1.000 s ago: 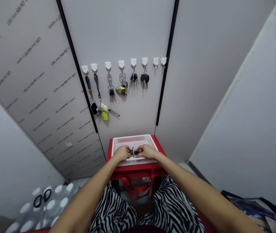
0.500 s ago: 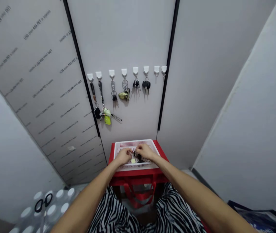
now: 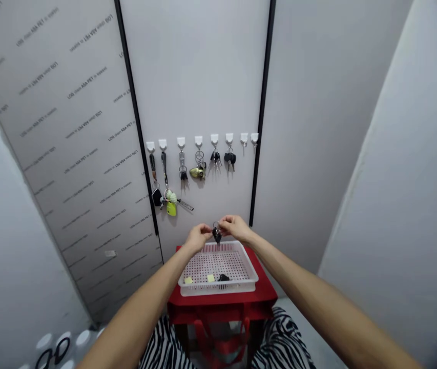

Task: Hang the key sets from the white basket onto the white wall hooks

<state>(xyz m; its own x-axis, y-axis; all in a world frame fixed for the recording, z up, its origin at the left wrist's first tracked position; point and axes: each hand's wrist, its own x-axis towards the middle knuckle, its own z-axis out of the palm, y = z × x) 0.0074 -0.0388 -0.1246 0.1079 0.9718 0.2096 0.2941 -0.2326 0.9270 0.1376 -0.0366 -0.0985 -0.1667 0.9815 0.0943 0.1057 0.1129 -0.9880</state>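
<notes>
A bunch of dark keys (image 3: 217, 235) on a metal ring hangs between my two hands, above the far rim of the white plastic basket (image 3: 187, 292). My right hand (image 3: 234, 226) pinches the ring from the right. On the other side, the fingertips of my left hand (image 3: 200, 237) are closed at the edge of the bunch. More black keys (image 3: 223, 278) lie in the basket near its front wall, along with a pale yellow paper piece (image 3: 211, 278) and a second yellow piece (image 3: 188, 280).
The basket stands on a red-covered stand (image 3: 218, 307). Several white hooks (image 3: 199, 140) line the wall panel, most bearing key bunches; the hook (image 3: 244, 138) near the right strip carries none. White-capped bottles (image 3: 83, 337) and black-handled scissors (image 3: 54, 352) sit at lower left.
Both hands have risen out of the basket toward the wall, bringing up the bunch of keys. The view has tilted, so the hooks appear lower and more of the basket shows.
</notes>
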